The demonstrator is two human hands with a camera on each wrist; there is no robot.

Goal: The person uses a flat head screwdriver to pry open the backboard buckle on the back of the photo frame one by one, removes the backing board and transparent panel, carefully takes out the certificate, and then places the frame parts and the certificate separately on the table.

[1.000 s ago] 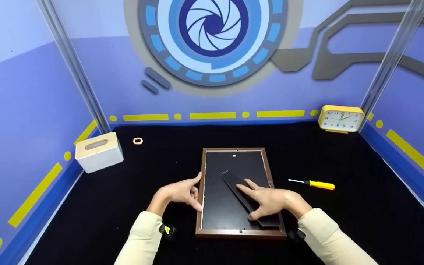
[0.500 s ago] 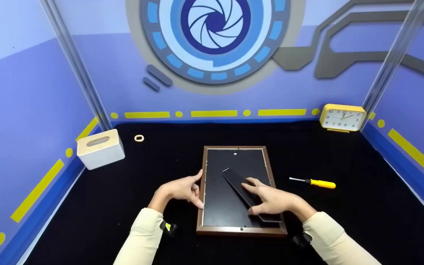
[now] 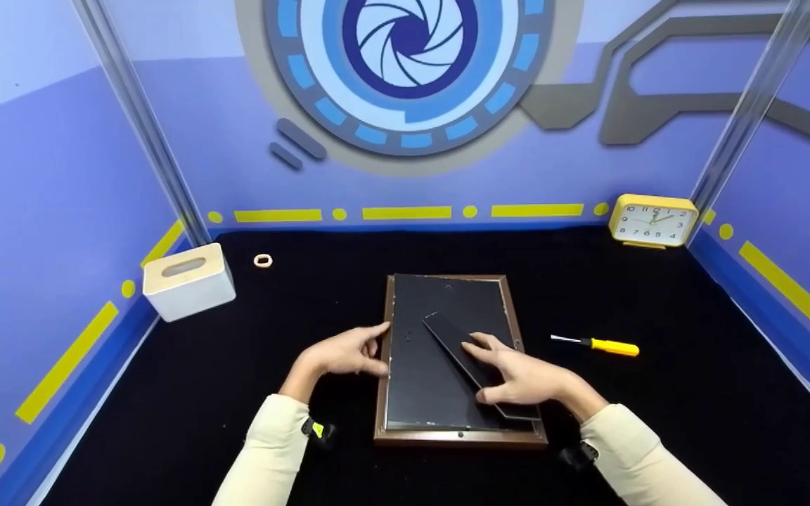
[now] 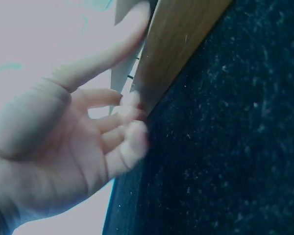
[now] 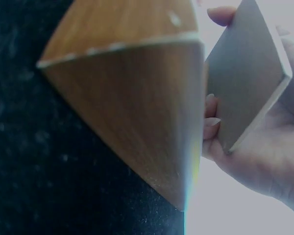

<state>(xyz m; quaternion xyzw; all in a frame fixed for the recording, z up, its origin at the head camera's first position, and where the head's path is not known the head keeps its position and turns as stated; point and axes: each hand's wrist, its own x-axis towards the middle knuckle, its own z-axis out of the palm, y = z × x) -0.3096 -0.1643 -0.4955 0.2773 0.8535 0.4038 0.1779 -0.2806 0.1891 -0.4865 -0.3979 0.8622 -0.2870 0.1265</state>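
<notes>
A brown picture frame (image 3: pixel 461 441) lies face down in the middle of the black cloth. Its black backing board (image 3: pixel 415 393) sits raised and slightly askew, its top edge overlapping the frame's upper rail. My right hand (image 3: pixel 521 376) grips the black easel leg (image 3: pixel 447 334) hinged to that board; in the right wrist view fingers show on both sides of the leg (image 5: pixel 250 73). At the frame's left side is my left hand (image 3: pixel 345 351), thumb and a fingertip right at the edge. The left wrist view shows its other fingers loosely bent beside the wooden side (image 4: pixel 171 49).
A yellow-handled screwdriver (image 3: pixel 612 346) lies right of the frame. Back left stand a tissue box (image 3: pixel 194 299) and a small pale ring (image 3: pixel 263 261). A yellow clock (image 3: pixel 653 221) stands in the back right corner, and walls enclose the back and both sides.
The backing board has come up out of the frame's recess, lifted by its leg in my right hand. My left hand has slid slightly up along the frame's edge.
</notes>
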